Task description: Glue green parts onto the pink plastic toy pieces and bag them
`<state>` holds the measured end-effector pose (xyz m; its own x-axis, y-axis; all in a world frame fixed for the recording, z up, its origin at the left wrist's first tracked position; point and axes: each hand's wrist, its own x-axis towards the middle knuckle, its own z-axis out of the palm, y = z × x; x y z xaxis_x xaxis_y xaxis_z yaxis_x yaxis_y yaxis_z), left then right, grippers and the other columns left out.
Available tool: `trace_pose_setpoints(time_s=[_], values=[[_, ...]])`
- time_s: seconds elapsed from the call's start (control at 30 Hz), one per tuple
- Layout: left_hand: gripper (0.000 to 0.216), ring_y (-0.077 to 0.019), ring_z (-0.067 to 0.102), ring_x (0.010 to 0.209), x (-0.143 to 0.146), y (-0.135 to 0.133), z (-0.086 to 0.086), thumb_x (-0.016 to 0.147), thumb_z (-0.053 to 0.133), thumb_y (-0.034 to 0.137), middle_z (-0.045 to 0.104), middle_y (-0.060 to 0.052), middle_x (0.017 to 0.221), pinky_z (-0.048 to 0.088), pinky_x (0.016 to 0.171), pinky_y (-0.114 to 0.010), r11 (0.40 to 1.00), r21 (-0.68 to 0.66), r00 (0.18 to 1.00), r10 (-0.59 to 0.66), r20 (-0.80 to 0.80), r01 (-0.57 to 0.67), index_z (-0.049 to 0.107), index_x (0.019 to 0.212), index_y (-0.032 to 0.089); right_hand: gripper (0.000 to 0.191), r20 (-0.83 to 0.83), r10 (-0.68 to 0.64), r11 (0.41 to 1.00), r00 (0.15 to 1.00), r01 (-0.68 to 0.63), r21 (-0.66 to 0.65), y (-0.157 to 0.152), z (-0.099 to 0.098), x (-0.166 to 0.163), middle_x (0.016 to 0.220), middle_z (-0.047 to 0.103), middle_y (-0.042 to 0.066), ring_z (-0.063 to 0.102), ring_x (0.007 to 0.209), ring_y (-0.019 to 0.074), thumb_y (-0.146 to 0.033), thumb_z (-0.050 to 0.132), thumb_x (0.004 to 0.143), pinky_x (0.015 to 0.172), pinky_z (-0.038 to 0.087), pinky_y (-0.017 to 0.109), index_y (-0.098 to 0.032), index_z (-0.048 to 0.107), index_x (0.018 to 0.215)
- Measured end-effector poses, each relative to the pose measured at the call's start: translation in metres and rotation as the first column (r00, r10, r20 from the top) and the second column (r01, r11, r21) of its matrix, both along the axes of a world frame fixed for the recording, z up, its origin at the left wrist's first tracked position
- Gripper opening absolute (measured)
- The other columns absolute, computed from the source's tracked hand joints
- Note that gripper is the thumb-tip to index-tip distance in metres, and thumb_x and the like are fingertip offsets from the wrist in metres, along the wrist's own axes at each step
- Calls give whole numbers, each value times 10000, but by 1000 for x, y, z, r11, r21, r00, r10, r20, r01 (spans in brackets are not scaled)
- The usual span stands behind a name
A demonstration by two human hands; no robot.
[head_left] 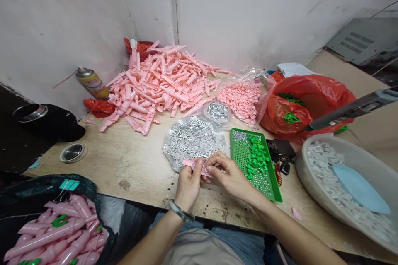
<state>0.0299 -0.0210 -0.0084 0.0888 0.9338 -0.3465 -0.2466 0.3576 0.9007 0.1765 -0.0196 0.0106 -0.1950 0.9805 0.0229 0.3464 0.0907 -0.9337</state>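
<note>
Near the table's front edge, my left hand [189, 182] is closed around a pink plastic shell part [187, 162], its thumb along the top. The fingers of my right hand [228, 174] are pinched at the right end of the same part; any small piece between them is too hidden to make out. Just beyond my hands sits a round, plastic-lined tray [168, 149] of thin metal rods and small grey pieces. To the right lies a green perforated tray [241, 157] with bright green plastic fittings [257, 153].
A heap of pink shells [168, 78] fills the back. Beside it are a bag of small pink parts [241, 99], a red bag [329, 91], a large white basin [303, 165] and a spray can [92, 82]. Finished-looking pink pieces [62, 232] fill a dark bag lower left.
</note>
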Motion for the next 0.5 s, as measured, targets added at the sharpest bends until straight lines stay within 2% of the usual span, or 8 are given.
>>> trace_pose_setpoints(time_s=[0.07, 0.13, 0.23, 0.37, 0.43, 0.5], values=[[522, -169, 609, 549, -1, 0, -2, 777, 683, 586, 680, -41, 699, 502, 547, -273, 1000, 7, 1000, -7, -22, 7, 673, 1014, 121, 104, 8, -9, 1000, 1000, 9, 19, -1, 0, -2, 911, 569, 24, 565, 905, 172, -203, 563, 904, 853, 441, 306, -196, 603, 808], [497, -173, 623, 599, -3, -1, -4, 798, 672, 566, 682, -41, 720, 510, 579, -271, 1000, 27, 999, -13, -39, 14, 671, 1029, 126, 41, 24, -33, 999, 999, 32, 41, -5, -1, -7, 951, 572, 28, 564, 900, 167, -219, 561, 914, 846, 449, 304, -202, 595, 899], [439, -157, 622, 655, -5, -1, -3, 809, 681, 527, 688, -48, 770, 506, 616, -252, 1000, 5, 1000, -19, 22, 19, 668, 993, 129, 117, 57, -26, 998, 998, 23, 51, -8, -2, -13, 1027, 574, 44, 566, 921, 165, -212, 525, 937, 854, 462, 309, -206, 547, 1052], [437, -108, 539, 536, -14, -1, 6, 757, 724, 532, 628, -9, 652, 463, 541, -226, 992, -124, 989, -5, 145, 23, 655, 874, 116, 93, 145, 121, 992, 982, -123, 9, 13, -4, -14, 970, 607, 40, 582, 914, 168, -226, 482, 975, 835, 480, 308, -194, 568, 992], [471, -97, 488, 479, -22, -1, 9, 741, 726, 555, 598, 19, 603, 417, 485, -221, 995, -101, 995, 15, 94, -6, 656, 916, 123, 154, 328, 142, 983, 934, -172, 63, 35, -4, -13, 981, 624, 53, 574, 915, 177, -206, 454, 993, 817, 479, 311, -190, 607, 979], [486, -109, 502, 497, -29, 0, 11, 743, 718, 568, 606, 21, 607, 403, 479, -220, 996, -74, 998, 54, 18, -52, 658, 957, 136, 200, 625, 91, 947, 776, -261, 187, 59, -6, -14, 1054, 625, 95, 542, 979, 218, -144, 458, 977, 816, 461, 338, -182, 653, 971]])
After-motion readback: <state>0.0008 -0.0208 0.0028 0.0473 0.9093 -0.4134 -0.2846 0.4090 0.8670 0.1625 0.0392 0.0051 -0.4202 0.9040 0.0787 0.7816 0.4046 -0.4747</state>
